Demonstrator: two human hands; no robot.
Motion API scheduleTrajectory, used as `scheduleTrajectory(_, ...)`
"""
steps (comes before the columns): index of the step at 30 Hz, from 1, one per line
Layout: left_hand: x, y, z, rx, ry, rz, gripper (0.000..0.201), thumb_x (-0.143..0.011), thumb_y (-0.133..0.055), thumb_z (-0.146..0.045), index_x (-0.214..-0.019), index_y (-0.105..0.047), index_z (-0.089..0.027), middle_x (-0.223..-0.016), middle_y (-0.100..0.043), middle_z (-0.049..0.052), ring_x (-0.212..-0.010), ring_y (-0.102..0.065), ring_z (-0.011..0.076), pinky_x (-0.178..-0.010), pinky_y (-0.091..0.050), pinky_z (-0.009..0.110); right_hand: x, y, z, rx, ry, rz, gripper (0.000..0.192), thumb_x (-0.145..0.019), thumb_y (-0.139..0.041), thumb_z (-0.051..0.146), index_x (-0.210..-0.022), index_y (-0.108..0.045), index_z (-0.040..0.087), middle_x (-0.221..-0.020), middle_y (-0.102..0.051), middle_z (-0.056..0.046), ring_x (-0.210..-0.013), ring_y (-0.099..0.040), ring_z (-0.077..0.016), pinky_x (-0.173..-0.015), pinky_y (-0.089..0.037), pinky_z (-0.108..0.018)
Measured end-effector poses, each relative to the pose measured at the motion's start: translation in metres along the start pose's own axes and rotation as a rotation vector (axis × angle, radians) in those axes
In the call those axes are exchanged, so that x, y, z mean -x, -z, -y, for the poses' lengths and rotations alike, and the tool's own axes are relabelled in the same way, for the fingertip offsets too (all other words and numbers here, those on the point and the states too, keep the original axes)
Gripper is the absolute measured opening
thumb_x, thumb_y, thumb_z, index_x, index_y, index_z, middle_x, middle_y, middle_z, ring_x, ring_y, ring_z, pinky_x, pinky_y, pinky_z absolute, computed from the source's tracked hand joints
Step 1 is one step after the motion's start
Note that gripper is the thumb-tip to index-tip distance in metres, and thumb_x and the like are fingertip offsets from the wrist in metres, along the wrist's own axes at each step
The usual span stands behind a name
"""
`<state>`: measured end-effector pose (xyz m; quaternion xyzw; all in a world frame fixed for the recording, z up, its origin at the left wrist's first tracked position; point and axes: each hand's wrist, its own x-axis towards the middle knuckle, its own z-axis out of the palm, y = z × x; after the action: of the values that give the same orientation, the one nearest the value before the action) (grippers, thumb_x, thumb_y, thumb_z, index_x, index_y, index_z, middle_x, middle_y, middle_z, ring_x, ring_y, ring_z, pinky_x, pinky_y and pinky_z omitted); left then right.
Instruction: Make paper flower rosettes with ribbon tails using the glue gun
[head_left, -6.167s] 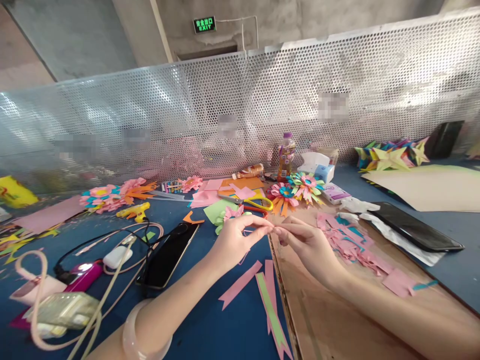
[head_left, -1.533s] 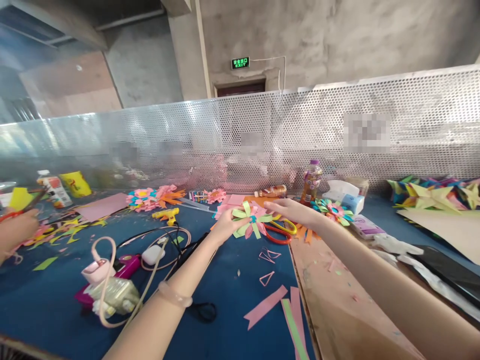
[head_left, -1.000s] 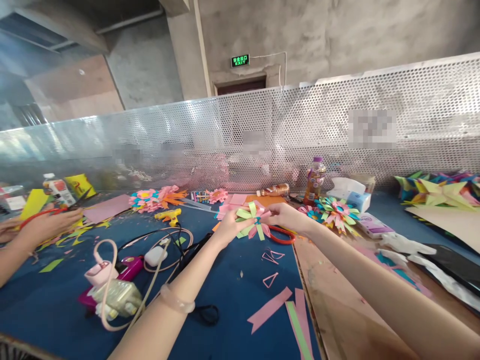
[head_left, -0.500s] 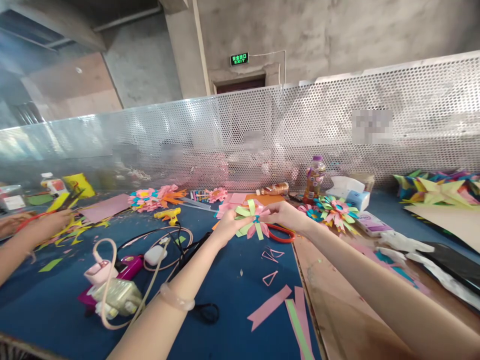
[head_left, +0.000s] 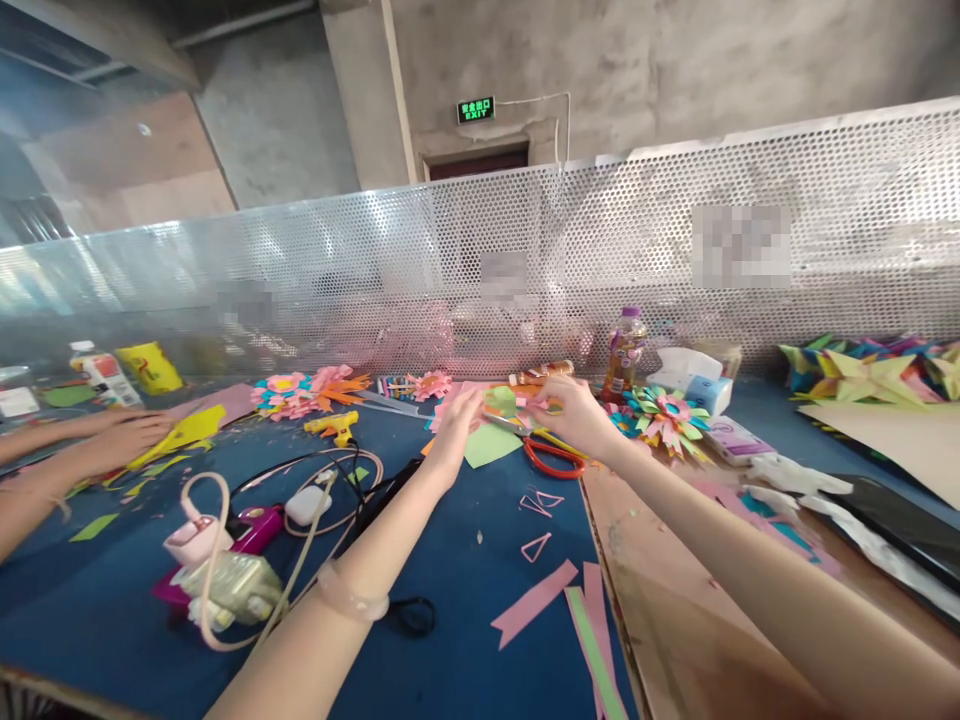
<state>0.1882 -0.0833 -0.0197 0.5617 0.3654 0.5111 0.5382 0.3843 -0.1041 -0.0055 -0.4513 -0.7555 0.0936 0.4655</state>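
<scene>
My left hand (head_left: 454,436) is open, fingers stretched over the left edge of a light green paper sheet (head_left: 493,446) and the pink papers beside it. My right hand (head_left: 571,412) is pinched at the right of the paper pile. A small pink piece (head_left: 522,402) shows by its fingertips, but what they hold is unclear. Between the hands lies a green paper piece (head_left: 508,400). Scissors with red-orange handles (head_left: 553,460) rest just below my right hand, blades toward the green sheet.
Pink paper strips (head_left: 534,603) and folded pink loops (head_left: 536,546) lie nearer me. Cables and a power strip (head_left: 255,530) spread left, with a yellow glue gun (head_left: 332,428) behind. Paper flowers (head_left: 667,425) and a bottle (head_left: 624,355) stand right. Another person's hands (head_left: 124,440) handle yellow paper at left.
The green and pink paper flower that both hands held is no longer seen between them. My hands have moved apart a little, uncovering the green sheet and scissors. The other person's hands shifted right.
</scene>
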Motion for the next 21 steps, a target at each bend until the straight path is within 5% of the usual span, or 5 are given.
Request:
scheduleTrajectory(3,0.002,-0.001,-0.006,0.143,0.211,0.121,0.066,-0.079,-0.039,-0.069,-0.112,-0.055,-0.014,-0.110,-0.062,0.015,-0.097,-0.062,0.0263,-0.085,-0.047,0.040,0.009,0.005,0.010,0.160,0.186,-0.048,0.017,-0.084,-0.054,0.031,-0.072,-0.060,0.020,-0.082,-0.059,-0.005,-0.094,-0.048,-0.0211,-0.101,-0.023,-0.046)
scheduleTrajectory(5,0.006,-0.003,-0.010,0.254,0.370,0.294,0.061,-0.079,-0.040,-0.067,-0.098,-0.059,-0.012,-0.088,-0.065,0.011,-0.079,-0.064,0.0227,-0.076,-0.050,0.039,0.021,0.006,0.014,0.392,0.454,-0.017,0.016,-0.088,-0.048,0.022,-0.080,-0.062,0.021,-0.086,-0.062,-0.004,-0.094,-0.050,-0.0188,-0.103,-0.022,-0.043)
scheduleTrajectory(9,0.018,-0.012,-0.012,0.257,0.435,0.399,0.023,-0.079,-0.061,-0.036,-0.083,-0.061,-0.013,-0.065,-0.058,0.000,-0.058,-0.058,0.0117,-0.058,-0.048,0.024,0.051,0.017,0.021,0.819,0.869,-0.007,0.021,-0.091,-0.044,0.012,-0.094,-0.063,0.020,-0.098,-0.066,-0.004,-0.100,-0.052,-0.0191,-0.101,-0.027,-0.044)
scheduleTrajectory(14,0.026,-0.019,-0.005,0.183,0.452,0.398,0.018,-0.071,-0.070,-0.019,-0.087,-0.062,-0.013,-0.068,-0.060,0.001,-0.057,-0.058,0.0104,-0.054,-0.046,0.022,0.096,0.041,0.039,0.669,0.829,-0.015,0.029,-0.089,-0.052,0.032,-0.113,-0.057,0.015,-0.107,-0.066,-0.008,-0.102,-0.054,-0.0215,-0.094,-0.038,-0.043)
scheduleTrajectory(21,0.023,-0.017,0.004,0.172,0.518,0.320,0.025,-0.071,-0.070,-0.024,-0.093,-0.061,-0.015,-0.069,-0.062,0.000,-0.055,-0.059,0.0106,-0.051,-0.045,0.022,0.151,0.025,0.052,0.396,0.509,0.343,0.024,-0.090,-0.045,0.025,-0.106,-0.060,0.017,-0.106,-0.064,-0.008,-0.096,-0.057,-0.0204,-0.077,-0.050,-0.033)
